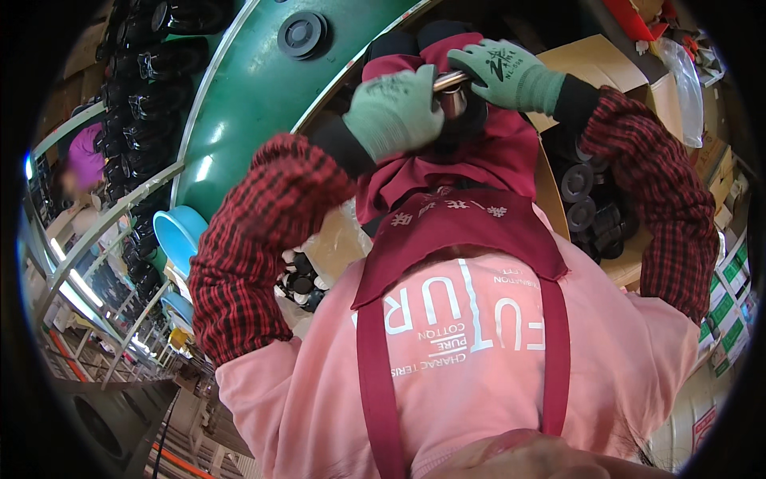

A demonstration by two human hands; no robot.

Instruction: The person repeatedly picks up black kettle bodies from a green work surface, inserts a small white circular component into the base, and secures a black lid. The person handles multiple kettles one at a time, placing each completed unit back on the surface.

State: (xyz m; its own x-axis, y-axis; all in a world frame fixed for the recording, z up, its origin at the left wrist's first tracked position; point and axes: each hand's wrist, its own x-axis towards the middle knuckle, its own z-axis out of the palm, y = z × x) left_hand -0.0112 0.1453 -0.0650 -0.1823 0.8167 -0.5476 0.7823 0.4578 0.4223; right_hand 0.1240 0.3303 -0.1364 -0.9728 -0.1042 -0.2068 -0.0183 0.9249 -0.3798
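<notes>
My left hand (395, 112), in a pale green knit glove, is closed round one end of a short shiny metal bar (452, 81). On the bar's other end, the gloved fingers of my right hand (511, 76) are closed too. Just under the bar, between the hands, is a rounded, shiny metal piece (453, 104); I cannot tell whether it is joined to the bar. Both hands are above my lap, over the dark red apron (479, 160). Dark material beneath the metal piece is too shaded to make out.
A green curved table (247, 88) lies to the left, bearing stacked black discs (302, 35). Glossy black rounded wares (152, 104) line a rack beyond it. Light blue basins (177, 239) sit nearby. At right, an open carton (598, 68) stands near black round parts (578, 184).
</notes>
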